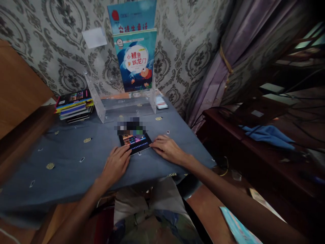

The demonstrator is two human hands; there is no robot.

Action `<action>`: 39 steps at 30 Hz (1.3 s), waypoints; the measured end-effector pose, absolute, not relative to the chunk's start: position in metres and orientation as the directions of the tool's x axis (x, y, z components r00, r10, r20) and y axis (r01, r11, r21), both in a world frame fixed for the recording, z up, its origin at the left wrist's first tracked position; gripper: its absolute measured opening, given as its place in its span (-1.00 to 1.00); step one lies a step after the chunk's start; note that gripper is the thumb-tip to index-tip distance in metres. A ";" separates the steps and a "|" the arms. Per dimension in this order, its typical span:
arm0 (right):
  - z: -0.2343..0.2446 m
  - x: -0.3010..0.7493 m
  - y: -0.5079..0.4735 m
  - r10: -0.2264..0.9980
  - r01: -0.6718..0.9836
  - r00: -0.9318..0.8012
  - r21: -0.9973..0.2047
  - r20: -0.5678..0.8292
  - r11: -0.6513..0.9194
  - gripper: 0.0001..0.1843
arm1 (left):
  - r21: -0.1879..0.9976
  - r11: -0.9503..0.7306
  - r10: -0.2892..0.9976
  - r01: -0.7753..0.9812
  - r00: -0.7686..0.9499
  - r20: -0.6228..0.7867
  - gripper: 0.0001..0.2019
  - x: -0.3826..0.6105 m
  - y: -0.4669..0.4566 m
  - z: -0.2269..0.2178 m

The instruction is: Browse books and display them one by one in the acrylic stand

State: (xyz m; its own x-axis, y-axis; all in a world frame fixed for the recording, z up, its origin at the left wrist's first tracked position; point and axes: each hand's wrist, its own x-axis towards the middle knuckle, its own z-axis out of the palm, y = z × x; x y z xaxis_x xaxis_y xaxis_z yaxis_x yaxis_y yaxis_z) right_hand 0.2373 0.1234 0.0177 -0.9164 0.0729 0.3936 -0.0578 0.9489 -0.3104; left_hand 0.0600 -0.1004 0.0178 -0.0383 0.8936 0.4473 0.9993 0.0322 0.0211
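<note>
A black-covered book (139, 146) with small colourful pictures lies on the cloth-covered table in front of me, its far part blurred out. My left hand (117, 163) is closed on its near left corner, fingers together over the edge. At the right edge, near the corner, my right hand (167, 149) pinches the book between thumb and fingers. Just beyond it stands a clear acrylic book stand (100, 110). A blue picture book (135, 62) leans upright in the stand, with another blue book (132, 17) higher behind it.
A stack of books (74, 108) sits at the table's back left, beside a wooden panel (20, 84). Blue patterned cloth (66, 149) covers the table. A purple curtain (215, 67) hangs at the right, above a dark red cabinet (243, 152) with cables and a blue cloth (269, 135).
</note>
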 end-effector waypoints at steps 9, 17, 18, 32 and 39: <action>0.018 0.212 0.017 -0.010 -0.223 -0.901 -0.443 0.434 0.868 -0.49 | 0.078 0.207 0.856 0.975 -0.219 0.468 -0.71 0.095 -0.123 0.007; 0.006 0.225 0.048 0.096 -0.092 -0.914 -0.432 0.395 0.897 -0.55 | 0.071 0.169 0.824 0.983 -0.180 0.536 -0.70 0.091 -0.124 0.002; 0.004 0.229 0.055 0.134 -0.050 -0.909 -0.423 0.395 0.905 -0.56 | 0.075 0.168 0.823 0.983 -0.182 0.538 -0.70 0.091 -0.123 0.002; 0.007 0.244 0.065 0.205 0.052 -0.885 -0.349 0.417 0.936 -0.69 | 0.143 0.270 0.871 0.952 -0.305 0.385 -0.72 0.031 -0.085 0.016; 0.017 0.242 0.066 0.205 0.085 -0.899 -0.305 0.386 0.948 -0.77 | 0.077 0.377 0.889 0.923 -0.384 0.251 -0.74 -0.022 -0.014 0.024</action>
State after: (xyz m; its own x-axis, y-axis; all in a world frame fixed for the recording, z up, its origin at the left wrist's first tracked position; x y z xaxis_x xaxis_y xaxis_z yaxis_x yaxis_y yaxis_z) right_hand 0.2420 0.0658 0.0169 -0.8995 0.2047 0.3860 0.0848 0.9485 -0.3053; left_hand -0.0225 -0.0136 0.0242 -0.3843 0.8885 0.2506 0.9229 0.3773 0.0772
